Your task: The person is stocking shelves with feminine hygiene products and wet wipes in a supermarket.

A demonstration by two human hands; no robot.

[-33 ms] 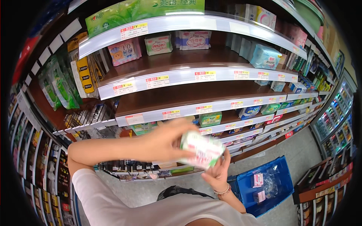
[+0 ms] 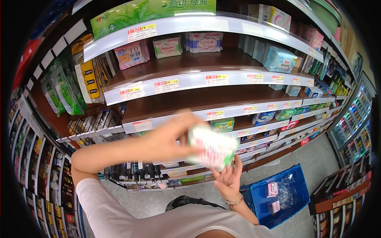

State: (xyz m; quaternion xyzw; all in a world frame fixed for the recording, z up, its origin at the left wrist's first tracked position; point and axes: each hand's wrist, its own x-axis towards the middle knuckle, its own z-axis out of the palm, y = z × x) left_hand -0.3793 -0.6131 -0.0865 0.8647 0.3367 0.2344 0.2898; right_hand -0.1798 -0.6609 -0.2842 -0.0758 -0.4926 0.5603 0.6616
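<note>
My left hand (image 2: 168, 139) grips a white and green soft pack (image 2: 211, 149) in front of the shelves at chest height; both are blurred by motion. My right hand (image 2: 229, 179), with a bead bracelet on the wrist, is just under the pack with its fingers spread, fingertips at the pack's lower edge. Whether they touch it I cannot tell.
Wooden shelves (image 2: 190, 99) with price strips hold a few soft packs: pink, green and white ones (image 2: 168, 46) on the upper level, blue ones (image 2: 279, 59) to the right. A blue crate (image 2: 293, 190) with small packets stands on the floor at lower right. More racks line both sides.
</note>
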